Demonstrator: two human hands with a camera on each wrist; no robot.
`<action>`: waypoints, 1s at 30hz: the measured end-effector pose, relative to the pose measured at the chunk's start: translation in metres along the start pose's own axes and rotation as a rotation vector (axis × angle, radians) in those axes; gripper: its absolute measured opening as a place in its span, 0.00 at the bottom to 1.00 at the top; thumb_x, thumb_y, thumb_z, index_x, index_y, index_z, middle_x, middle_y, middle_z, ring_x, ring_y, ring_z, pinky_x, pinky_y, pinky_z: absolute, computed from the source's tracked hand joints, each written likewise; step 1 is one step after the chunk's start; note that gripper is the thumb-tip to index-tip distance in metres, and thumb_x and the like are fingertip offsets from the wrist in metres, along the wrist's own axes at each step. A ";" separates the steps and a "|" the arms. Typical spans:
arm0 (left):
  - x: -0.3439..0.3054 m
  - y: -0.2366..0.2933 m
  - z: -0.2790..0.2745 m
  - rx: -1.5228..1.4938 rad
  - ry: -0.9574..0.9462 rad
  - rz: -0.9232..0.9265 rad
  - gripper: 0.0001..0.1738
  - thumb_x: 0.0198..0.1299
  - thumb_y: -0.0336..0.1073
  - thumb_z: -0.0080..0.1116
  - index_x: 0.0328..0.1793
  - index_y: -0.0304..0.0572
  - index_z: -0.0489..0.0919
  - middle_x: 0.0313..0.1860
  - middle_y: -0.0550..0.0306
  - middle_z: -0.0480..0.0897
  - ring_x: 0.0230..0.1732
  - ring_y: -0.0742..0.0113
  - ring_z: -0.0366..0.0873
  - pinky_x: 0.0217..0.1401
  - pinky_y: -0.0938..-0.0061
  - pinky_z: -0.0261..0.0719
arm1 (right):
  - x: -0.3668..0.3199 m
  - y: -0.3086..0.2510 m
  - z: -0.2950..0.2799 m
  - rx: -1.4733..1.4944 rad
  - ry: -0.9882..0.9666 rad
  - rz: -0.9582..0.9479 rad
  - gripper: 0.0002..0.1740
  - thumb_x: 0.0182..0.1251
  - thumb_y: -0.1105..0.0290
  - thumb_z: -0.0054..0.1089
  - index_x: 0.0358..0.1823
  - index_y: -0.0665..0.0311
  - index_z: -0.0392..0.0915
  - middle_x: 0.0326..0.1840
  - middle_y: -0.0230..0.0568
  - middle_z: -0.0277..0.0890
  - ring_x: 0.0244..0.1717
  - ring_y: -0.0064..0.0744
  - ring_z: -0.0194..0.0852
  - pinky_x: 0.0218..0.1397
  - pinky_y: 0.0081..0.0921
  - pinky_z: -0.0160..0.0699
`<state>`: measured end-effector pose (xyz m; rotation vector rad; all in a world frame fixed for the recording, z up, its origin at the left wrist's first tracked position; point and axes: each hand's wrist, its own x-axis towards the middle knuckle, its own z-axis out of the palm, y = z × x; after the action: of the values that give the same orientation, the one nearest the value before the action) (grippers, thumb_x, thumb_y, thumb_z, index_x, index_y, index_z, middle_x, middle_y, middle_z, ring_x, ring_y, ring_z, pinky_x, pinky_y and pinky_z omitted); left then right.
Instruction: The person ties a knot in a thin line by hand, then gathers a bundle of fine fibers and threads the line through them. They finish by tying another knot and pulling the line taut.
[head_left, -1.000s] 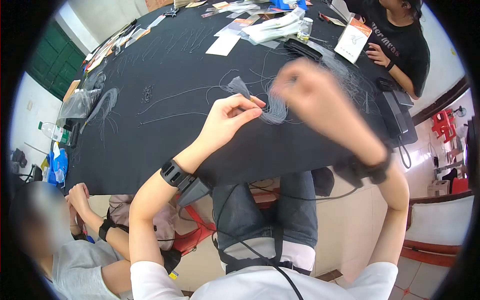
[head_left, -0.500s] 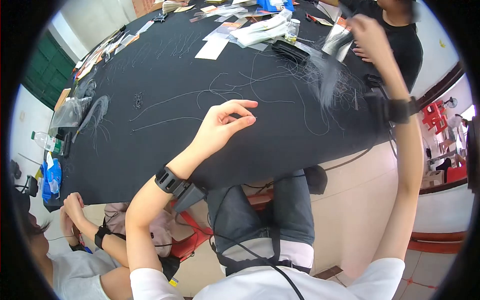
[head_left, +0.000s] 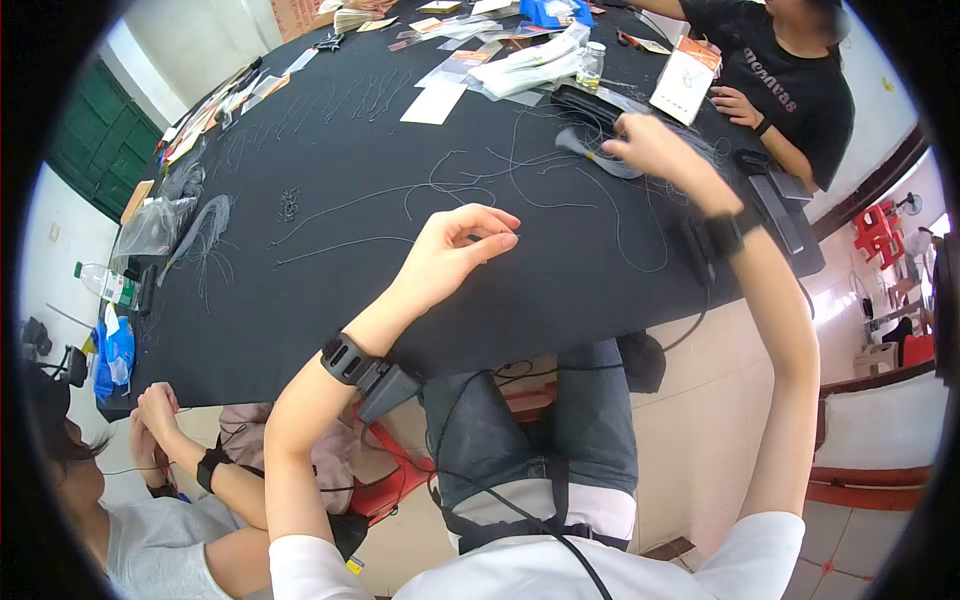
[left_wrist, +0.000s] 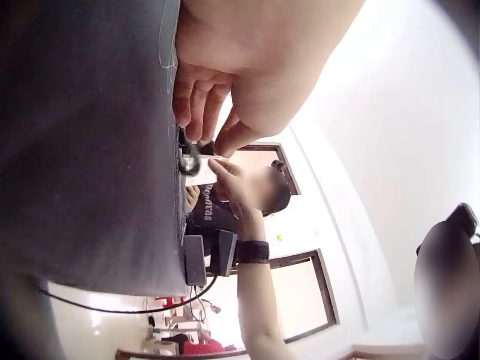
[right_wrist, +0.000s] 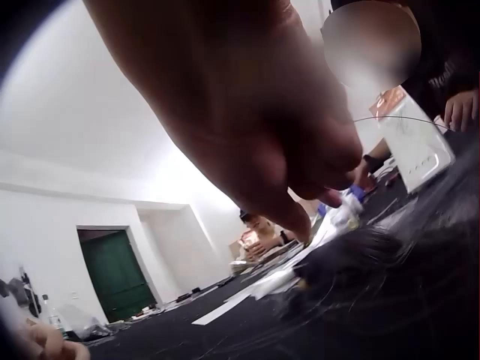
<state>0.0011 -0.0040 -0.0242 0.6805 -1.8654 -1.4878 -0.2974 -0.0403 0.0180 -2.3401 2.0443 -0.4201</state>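
Note:
My left hand (head_left: 448, 252) hovers over the black table, thumb and forefinger reaching forward, close together at the tips. In the left wrist view, its fingers (left_wrist: 201, 105) hang loosely bent, with the thumb apart from them. A bundle of thin grey strands (head_left: 572, 140), bound by a small yellow tie (head_left: 592, 156), lies at the right side of the table. Right over it is my right hand (head_left: 660, 150), fingertips beside the tie. In the right wrist view, the tie (right_wrist: 302, 283) shows below the fingertips, with a gap between.
Loose grey strands (head_left: 640, 235) trail across the black tablecloth (head_left: 330, 330). A dark case (head_left: 588, 104), white packets (head_left: 530, 68), a small jar (head_left: 590, 65) and a white card box (head_left: 686, 80) stand behind. Another person (head_left: 790, 90) sits at the far right, one more (head_left: 150, 520) at the left.
The right hand took the strand bundle from the left hand, swung it up to the right, then came down and laid it on the table. My left hand stayed nearly in place.

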 end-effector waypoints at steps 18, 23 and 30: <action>-0.001 -0.002 0.000 0.044 -0.040 -0.067 0.08 0.56 0.34 0.59 0.38 0.38 0.81 0.42 0.59 0.80 0.36 0.78 0.74 0.39 0.81 0.71 | -0.040 -0.064 0.020 0.255 -0.145 -0.185 0.13 0.58 0.71 0.49 0.41 0.71 0.74 0.35 0.57 0.77 0.42 0.52 0.76 0.48 0.41 0.73; -0.001 0.005 -0.003 0.015 0.067 -0.047 0.07 0.57 0.34 0.59 0.37 0.39 0.81 0.45 0.57 0.80 0.41 0.76 0.74 0.42 0.80 0.72 | -0.015 -0.055 0.018 0.156 0.017 0.034 0.15 0.60 0.73 0.43 0.45 0.71 0.74 0.33 0.57 0.76 0.40 0.48 0.77 0.43 0.35 0.74; -0.003 0.009 -0.005 -0.265 0.264 0.052 0.07 0.59 0.33 0.57 0.39 0.40 0.81 0.54 0.54 0.77 0.48 0.72 0.74 0.49 0.76 0.72 | -0.020 -0.116 0.008 1.153 -0.335 -0.169 0.27 0.69 0.71 0.39 0.68 0.66 0.46 0.20 0.27 0.59 0.24 0.17 0.57 0.30 0.16 0.61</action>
<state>0.0074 -0.0029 -0.0154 0.6597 -1.4473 -1.4971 -0.1850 -0.0051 0.0275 -1.6561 0.9761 -0.8373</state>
